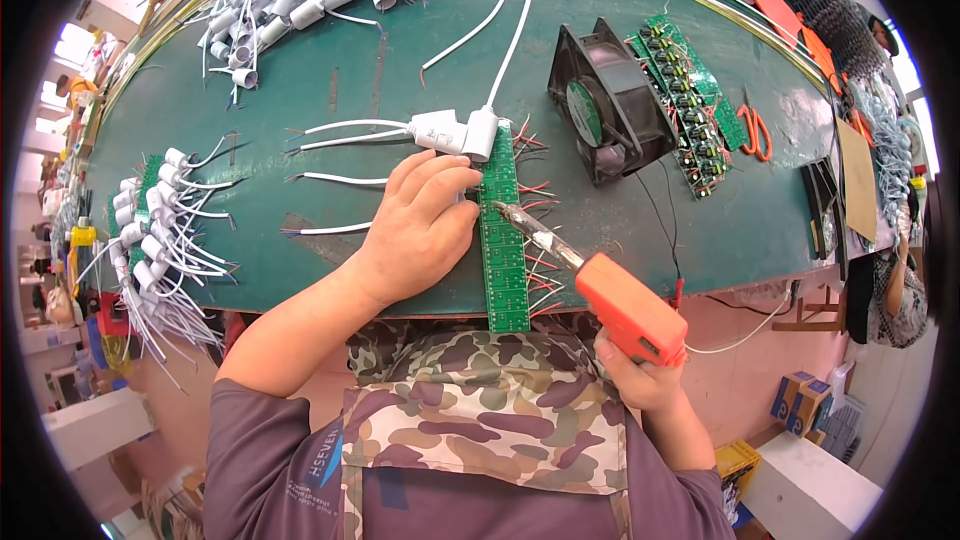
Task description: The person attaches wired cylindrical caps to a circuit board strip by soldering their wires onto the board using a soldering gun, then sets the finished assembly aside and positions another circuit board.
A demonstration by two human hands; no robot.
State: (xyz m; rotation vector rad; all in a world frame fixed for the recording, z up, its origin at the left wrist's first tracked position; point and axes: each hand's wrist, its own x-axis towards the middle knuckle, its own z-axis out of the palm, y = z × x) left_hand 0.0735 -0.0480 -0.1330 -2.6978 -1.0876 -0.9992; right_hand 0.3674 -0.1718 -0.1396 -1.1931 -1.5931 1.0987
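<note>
A long green circuit board strip [508, 270] lies on the bench, with thin red and dark wires sticking out along its right side. My left hand [415, 230] is closed at the strip's left edge, fingers curled over a white cable cap that is mostly hidden. White cables [340, 230] run out to the left from under it. Just beyond the fingers, white plastic caps [480, 135] with cables lie against the strip's far end. My right hand [640, 375] grips the orange handle of a soldering iron [630, 310], whose tip touches or hovers just over the strip.
Piles of white caps with cables [300, 5] lie at the far left and near left [160, 220]. A black fan [610, 100] stands right of the strip, with populated circuit boards [690, 100] and orange-handled scissors [755, 130] beyond. Loose cable pieces [465, 35] lie at the back.
</note>
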